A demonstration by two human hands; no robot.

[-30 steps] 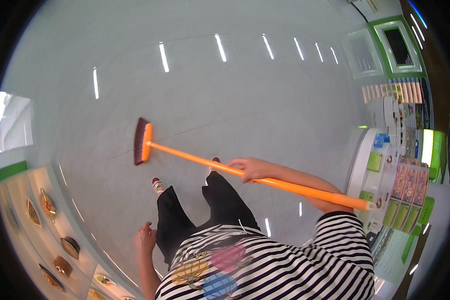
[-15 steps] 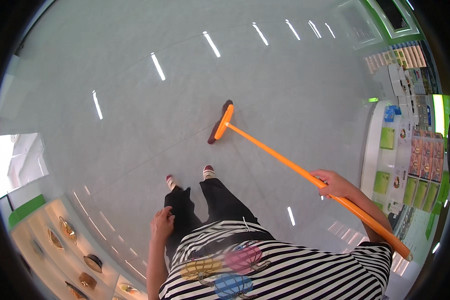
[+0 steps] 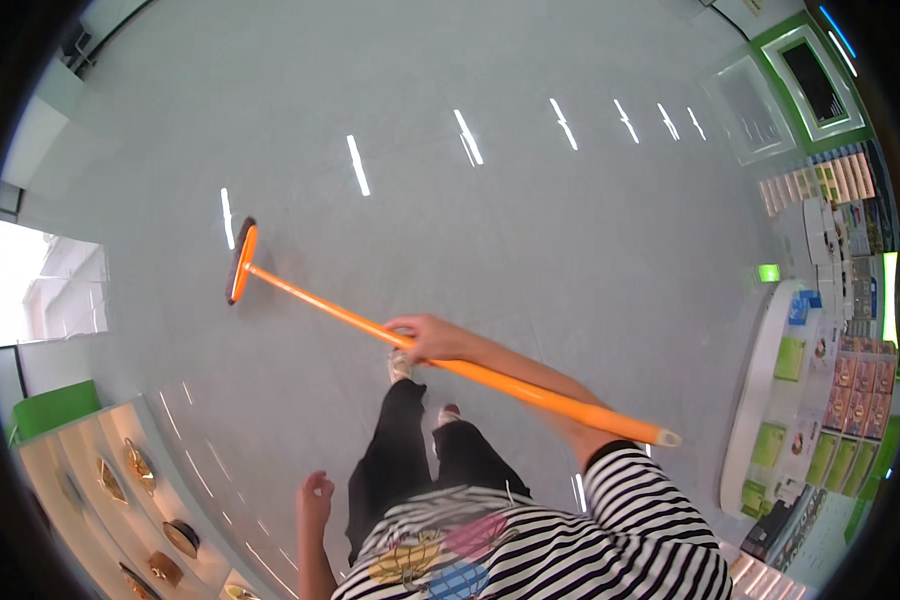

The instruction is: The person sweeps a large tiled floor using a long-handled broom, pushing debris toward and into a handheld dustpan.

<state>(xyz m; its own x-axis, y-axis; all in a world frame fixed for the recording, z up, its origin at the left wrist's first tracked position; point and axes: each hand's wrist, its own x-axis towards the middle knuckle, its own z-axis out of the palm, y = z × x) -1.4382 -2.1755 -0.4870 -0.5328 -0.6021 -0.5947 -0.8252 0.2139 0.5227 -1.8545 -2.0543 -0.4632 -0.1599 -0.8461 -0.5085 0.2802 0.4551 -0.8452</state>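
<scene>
An orange push broom [image 3: 370,328] with dark bristles slants across the view, its head at the left over the grey floor. Whether the bristles touch the floor, I cannot tell. My right hand [image 3: 426,338] is closed round the middle of its handle, in front of my feet. The handle's thick end runs back to the right along my forearm. My left hand [image 3: 315,498] hangs at my left side, holding nothing, its fingers loosely curled and apart from the thumb.
Lit shelves [image 3: 120,500] with hats and small goods stand at the lower left. Along the right curves a white display counter [image 3: 755,400] with green and pink packages. A glossy grey floor [image 3: 530,230] spreads ahead, reflecting ceiling lights. Bright glass [image 3: 45,285] shows at far left.
My right hand has swung left with the broom, and the broom head has moved far to the left. My feet have shifted in a step. My left hand has dropped a little lower.
</scene>
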